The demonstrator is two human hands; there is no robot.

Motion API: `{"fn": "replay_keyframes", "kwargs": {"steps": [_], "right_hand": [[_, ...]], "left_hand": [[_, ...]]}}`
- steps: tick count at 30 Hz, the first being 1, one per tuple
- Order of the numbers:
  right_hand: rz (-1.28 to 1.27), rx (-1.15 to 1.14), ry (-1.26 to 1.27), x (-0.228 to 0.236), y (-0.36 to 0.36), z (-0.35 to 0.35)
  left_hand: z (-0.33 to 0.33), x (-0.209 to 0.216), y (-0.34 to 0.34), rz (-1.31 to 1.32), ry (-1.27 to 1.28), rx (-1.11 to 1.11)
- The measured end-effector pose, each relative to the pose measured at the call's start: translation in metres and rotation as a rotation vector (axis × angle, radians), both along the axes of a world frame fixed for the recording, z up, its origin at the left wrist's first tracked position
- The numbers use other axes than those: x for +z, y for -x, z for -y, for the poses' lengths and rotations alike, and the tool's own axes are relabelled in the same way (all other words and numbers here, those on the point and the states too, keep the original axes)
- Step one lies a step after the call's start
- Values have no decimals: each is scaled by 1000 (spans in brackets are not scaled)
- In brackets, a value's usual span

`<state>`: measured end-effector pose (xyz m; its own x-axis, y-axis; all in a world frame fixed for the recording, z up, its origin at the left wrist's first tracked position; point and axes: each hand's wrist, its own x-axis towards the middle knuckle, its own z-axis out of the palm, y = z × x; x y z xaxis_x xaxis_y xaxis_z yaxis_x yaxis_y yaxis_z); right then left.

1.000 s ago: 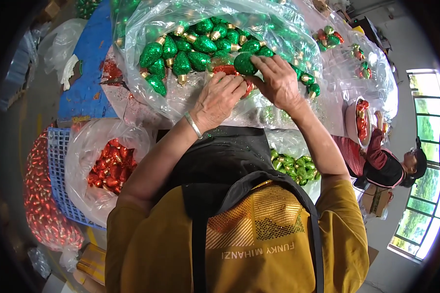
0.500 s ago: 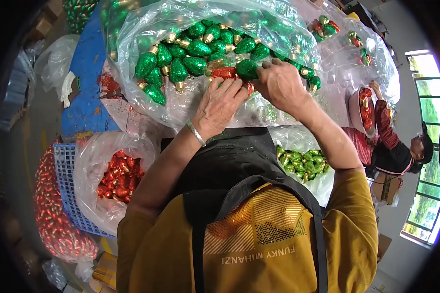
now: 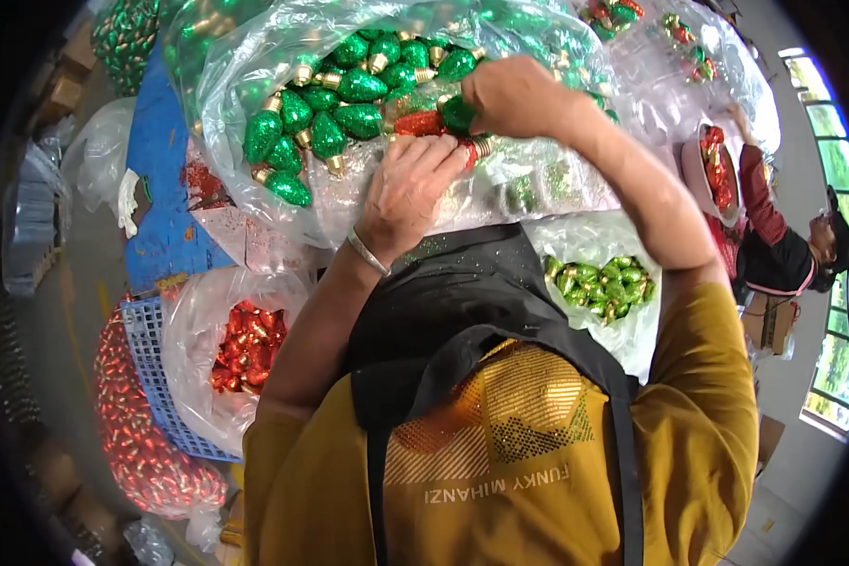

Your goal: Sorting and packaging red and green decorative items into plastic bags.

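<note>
My left hand [image 3: 408,185] has its fingers closed on a bunch of glittery bulb-shaped ornaments. A red ornament [image 3: 418,124] pokes out above its fingertips, and a gold cap shows to their right. A dark green ornament [image 3: 457,114] sits against that bunch, between the two hands. My right hand [image 3: 521,98] is curled, slightly smeared by motion, just right of the green one; its fingertips are hidden from view. Just beyond lie several loose green glitter ornaments [image 3: 361,87] with gold caps, in a clear plastic bag [image 3: 224,141] spread open on the table.
Bags of small red ornaments [image 3: 250,344] and small green ornaments [image 3: 602,288] flank my lap. A blue crate [image 3: 151,363] stands at left. Finished-looking mixed clusters [image 3: 679,30] lie far right. Another person [image 3: 774,226] works at the right beside a tub of red ornaments [image 3: 717,170].
My right hand has lifted up and turned over into a curled pose, its fingertips now out of sight. My left hand keeps its grip on the bunch. The whole view has shifted slightly.
</note>
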<state>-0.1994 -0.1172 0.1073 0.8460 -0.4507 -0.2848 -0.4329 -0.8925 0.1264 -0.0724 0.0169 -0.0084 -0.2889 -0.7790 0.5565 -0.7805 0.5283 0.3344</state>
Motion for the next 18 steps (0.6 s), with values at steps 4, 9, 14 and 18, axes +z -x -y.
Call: {"fn": "replay_keyframes", "kwargs": {"steps": [4,9,14,18], "right_hand": [[72,4,-171,-1,0,8],[27,-29,-148,-6,-5,17],[-160,-186,-184,5,-7,12],[8,-124,-18,-14,-2,9]], "left_hand": [[-1,0,-6,-79,-29,-29],[1,3,-2,-41,-32,20],[2,0,-7,-83,-35,6],[9,-1,-9,-78,-1,-12]]}}
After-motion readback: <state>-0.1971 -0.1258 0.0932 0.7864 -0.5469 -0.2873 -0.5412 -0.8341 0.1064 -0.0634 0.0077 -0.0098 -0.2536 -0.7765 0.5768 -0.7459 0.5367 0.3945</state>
